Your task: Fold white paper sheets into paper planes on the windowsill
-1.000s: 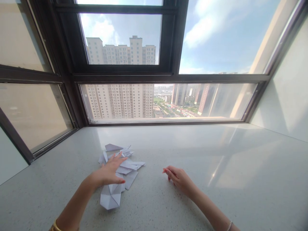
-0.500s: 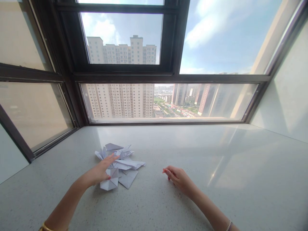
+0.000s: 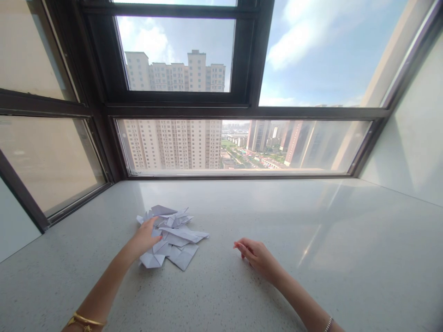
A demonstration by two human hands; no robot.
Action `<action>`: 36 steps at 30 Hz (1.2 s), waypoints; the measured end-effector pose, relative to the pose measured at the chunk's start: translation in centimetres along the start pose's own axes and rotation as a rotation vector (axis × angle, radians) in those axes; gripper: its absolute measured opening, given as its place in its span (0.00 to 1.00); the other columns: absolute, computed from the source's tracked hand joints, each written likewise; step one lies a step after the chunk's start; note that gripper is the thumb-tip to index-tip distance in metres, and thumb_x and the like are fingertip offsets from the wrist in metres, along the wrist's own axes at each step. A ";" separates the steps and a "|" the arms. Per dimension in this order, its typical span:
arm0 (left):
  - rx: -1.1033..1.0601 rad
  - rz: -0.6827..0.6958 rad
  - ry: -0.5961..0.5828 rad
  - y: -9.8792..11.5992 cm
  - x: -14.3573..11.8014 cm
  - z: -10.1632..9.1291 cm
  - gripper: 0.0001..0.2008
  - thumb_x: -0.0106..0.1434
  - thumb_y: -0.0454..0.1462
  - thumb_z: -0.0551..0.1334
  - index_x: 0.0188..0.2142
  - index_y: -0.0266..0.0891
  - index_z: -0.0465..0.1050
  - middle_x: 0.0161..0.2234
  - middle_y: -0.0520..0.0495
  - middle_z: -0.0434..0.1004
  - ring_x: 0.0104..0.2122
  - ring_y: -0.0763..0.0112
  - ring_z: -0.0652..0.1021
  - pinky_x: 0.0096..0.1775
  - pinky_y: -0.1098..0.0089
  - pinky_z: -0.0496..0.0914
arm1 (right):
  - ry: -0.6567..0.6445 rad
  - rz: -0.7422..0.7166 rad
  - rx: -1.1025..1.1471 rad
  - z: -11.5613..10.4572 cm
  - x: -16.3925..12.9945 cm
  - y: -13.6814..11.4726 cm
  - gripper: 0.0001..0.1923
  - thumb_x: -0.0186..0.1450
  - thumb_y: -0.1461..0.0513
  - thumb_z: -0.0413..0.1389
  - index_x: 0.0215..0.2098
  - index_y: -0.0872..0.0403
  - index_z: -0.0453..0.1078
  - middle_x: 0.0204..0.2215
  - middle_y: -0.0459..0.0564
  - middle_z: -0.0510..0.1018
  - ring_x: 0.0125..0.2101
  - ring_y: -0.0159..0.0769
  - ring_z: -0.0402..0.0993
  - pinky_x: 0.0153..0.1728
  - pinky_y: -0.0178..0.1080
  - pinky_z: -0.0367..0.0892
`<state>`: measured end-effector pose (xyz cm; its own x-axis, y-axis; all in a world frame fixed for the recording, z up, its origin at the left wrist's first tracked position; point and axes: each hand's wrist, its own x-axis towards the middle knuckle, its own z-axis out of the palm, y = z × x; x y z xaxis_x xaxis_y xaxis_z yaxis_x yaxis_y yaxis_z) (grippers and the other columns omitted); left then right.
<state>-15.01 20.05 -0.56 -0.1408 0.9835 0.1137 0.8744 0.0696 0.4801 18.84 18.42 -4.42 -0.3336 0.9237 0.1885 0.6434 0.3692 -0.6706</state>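
A loose heap of white folded papers (image 3: 182, 235) lies on the speckled sill, left of centre. Over its left side reaches my left hand (image 3: 145, 237), thumb and fingers apart, touching or just above the sheets; it grips none of them. One folded piece (image 3: 153, 259) sits at the front of the heap below this hand. A flat square-cornered piece (image 3: 184, 256) lies beside it. My right hand (image 3: 254, 256) rests on the sill to the right of the heap, its fingers curled closed with nothing showing in them.
The pale speckled sill (image 3: 294, 221) runs back to a dark-framed window (image 3: 238, 177). A side window stands at the left, and a white wall (image 3: 411, 152) bounds the right. Tall buildings show outside.
My left hand has drawn back slightly to the left. The front folded piece has shifted left and turned, lying lower against the heap. My right hand has stayed in place.
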 end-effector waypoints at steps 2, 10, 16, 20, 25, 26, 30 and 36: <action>-0.073 0.046 0.014 0.4 0.2 -0.2 0.26 0.49 0.34 0.57 0.50 0.37 0.59 0.52 0.37 0.64 0.42 0.64 0.75 0.38 0.70 0.70 | 0.000 0.000 -0.002 0.0 0.0 0.0 0.25 0.62 0.47 0.39 0.29 0.56 0.69 0.17 0.44 0.70 0.17 0.29 0.63 0.21 0.31 0.57; -0.150 0.263 0.097 2.9 -0.2 -1.0 0.18 0.56 0.38 0.52 0.46 0.39 0.65 0.54 0.42 0.62 0.52 0.61 0.65 0.50 0.62 0.63 | 0.000 -0.007 -0.008 0.0 0.0 0.0 0.25 0.62 0.48 0.39 0.29 0.56 0.69 0.17 0.44 0.70 0.18 0.29 0.63 0.21 0.30 0.57; 0.155 0.610 -0.173 5.2 -3.1 2.7 0.19 0.60 0.39 0.49 0.52 0.45 0.61 0.56 0.48 0.61 0.56 0.62 0.59 0.54 0.53 0.54 | 0.001 -0.010 -0.010 -0.1 0.0 0.1 0.25 0.62 0.48 0.39 0.28 0.56 0.69 0.16 0.44 0.70 0.18 0.29 0.63 0.21 0.30 0.57; 0.328 0.592 -0.241 5.5 -4.8 4.2 0.20 0.62 0.38 0.46 0.54 0.48 0.58 0.56 0.48 0.59 0.56 0.57 0.58 0.53 0.43 0.42 | -0.002 -0.010 -0.008 -0.1 -0.1 0.0 0.25 0.62 0.48 0.39 0.29 0.56 0.68 0.17 0.44 0.70 0.18 0.29 0.62 0.20 0.30 0.57; 0.418 0.402 -0.120 4.7 -4.9 3.0 0.20 0.59 0.38 0.50 0.51 0.41 0.65 0.50 0.41 0.68 0.54 0.55 0.62 0.55 0.46 0.40 | -0.002 -0.010 -0.008 0.0 0.0 0.0 0.25 0.62 0.48 0.39 0.28 0.56 0.68 0.17 0.44 0.69 0.18 0.29 0.62 0.21 0.31 0.57; 0.423 0.374 -0.102 4.6 -4.8 2.5 0.19 0.59 0.38 0.51 0.49 0.41 0.66 0.48 0.41 0.70 0.53 0.55 0.63 0.55 0.48 0.42 | -0.001 -0.010 -0.008 0.0 0.0 0.1 0.25 0.62 0.48 0.39 0.28 0.56 0.68 0.16 0.44 0.69 0.18 0.29 0.62 0.21 0.31 0.57; 0.421 0.271 0.006 4.1 -3.7 0.6 0.19 0.59 0.37 0.48 0.47 0.37 0.68 0.44 0.39 0.73 0.48 0.55 0.69 0.53 0.52 0.50 | 0.003 -0.009 -0.007 0.1 0.0 0.0 0.25 0.62 0.47 0.39 0.29 0.56 0.68 0.17 0.44 0.69 0.18 0.29 0.61 0.21 0.31 0.57; 0.411 0.158 0.031 2.8 -2.4 -0.9 0.22 0.60 0.40 0.47 0.52 0.36 0.61 0.54 0.37 0.62 0.52 0.54 0.64 0.49 0.55 0.58 | 0.000 -0.010 -0.003 0.0 0.0 0.0 0.25 0.62 0.47 0.39 0.29 0.56 0.68 0.17 0.44 0.69 0.18 0.28 0.61 0.21 0.30 0.56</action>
<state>-12.60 17.78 1.28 0.0009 0.9824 0.1869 0.9975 -0.0141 0.0693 18.86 18.38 -4.42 -0.3398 0.9200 0.1952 0.6422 0.3786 -0.6665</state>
